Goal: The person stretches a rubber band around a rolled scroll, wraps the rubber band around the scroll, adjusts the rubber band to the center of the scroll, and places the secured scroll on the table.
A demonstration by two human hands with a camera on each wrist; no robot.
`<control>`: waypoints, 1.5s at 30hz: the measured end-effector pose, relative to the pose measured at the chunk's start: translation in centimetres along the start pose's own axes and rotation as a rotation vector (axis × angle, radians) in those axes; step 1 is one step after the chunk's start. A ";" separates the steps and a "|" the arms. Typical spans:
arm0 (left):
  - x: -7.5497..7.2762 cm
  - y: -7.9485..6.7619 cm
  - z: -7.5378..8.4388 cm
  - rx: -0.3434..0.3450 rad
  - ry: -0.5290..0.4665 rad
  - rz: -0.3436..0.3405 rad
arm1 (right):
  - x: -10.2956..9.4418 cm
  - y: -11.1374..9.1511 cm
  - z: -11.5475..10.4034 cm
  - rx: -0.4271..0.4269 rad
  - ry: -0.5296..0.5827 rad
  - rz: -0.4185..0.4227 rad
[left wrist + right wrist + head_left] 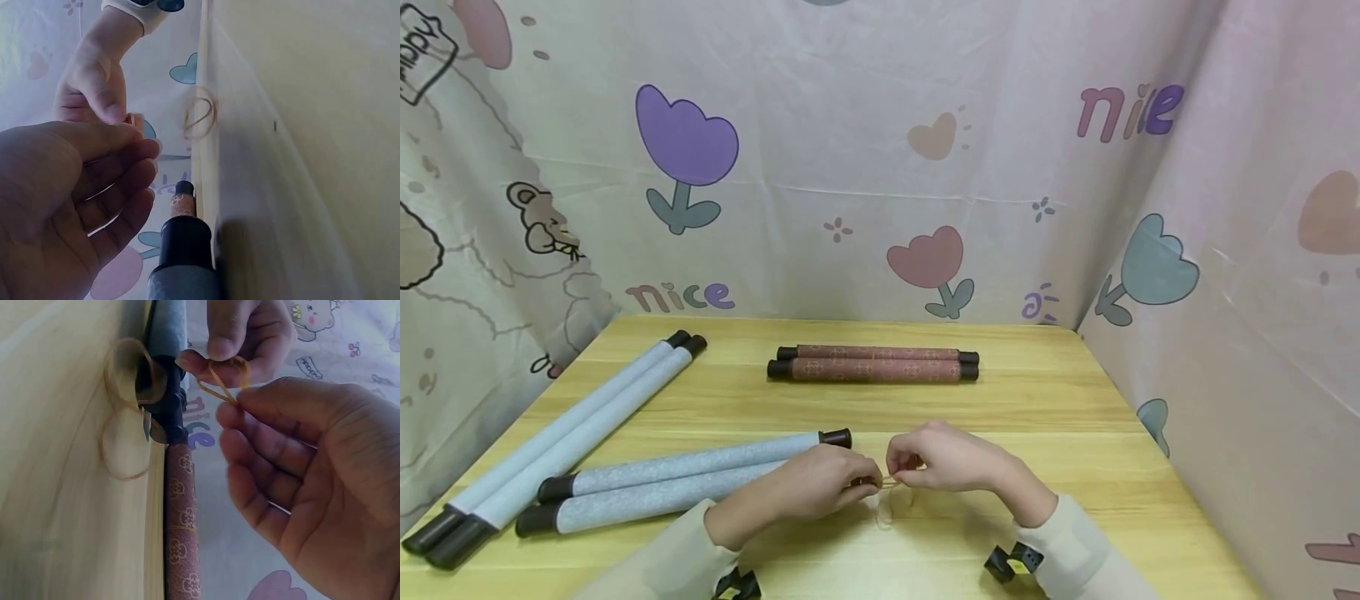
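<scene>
Over the front middle of the table, my left hand [820, 483] and right hand [951, 457] meet fingertip to fingertip. Both pinch a thin tan rubber band [219, 384], stretched into narrow loops between thumbs and forefingers. More rubber band loops [103, 447] show below the hands, blurred in the left wrist view. Behind my left forearm lies a pair of pale blue scroll rolls [700, 462] with dark end knobs, partly covered by that hand. The right hand's other fingers are loosely bent in the right wrist view.
Farther back lies a reddish-brown patterned scroll [880, 369] with two rolls and black knobs, a thin band round its middle. A longer light blue pair of rolls [572, 433] runs along the table's left edge. A printed curtain [820, 108] encloses the wooden table [1045, 392].
</scene>
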State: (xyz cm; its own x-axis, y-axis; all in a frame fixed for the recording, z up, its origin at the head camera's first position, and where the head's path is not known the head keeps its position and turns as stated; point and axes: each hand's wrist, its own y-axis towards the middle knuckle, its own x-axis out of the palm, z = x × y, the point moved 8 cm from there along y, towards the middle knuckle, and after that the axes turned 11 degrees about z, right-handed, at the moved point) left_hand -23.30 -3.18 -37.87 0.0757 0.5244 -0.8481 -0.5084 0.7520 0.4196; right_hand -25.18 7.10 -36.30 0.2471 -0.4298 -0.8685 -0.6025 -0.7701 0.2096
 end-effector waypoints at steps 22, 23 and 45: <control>-1.3 3.3 0.6 -0.050 0.099 0.130 | -2.0 -0.8 1.4 0.075 0.035 0.052; -1.3 3.5 0.8 -0.042 0.111 0.144 | -2.0 -0.8 1.4 0.078 0.030 0.053; -3.4 3.5 -1.8 -0.187 0.144 0.225 | -6.1 -1.5 2.8 0.171 -0.150 0.254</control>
State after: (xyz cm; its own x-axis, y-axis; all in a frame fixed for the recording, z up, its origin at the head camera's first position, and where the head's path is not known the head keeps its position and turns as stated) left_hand -26.90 -3.07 -34.06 -0.1714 0.5972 -0.7836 -0.6480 0.5307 0.5462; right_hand -27.93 12.17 -32.57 -0.0336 -0.5137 -0.8573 -0.7525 -0.5515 0.3600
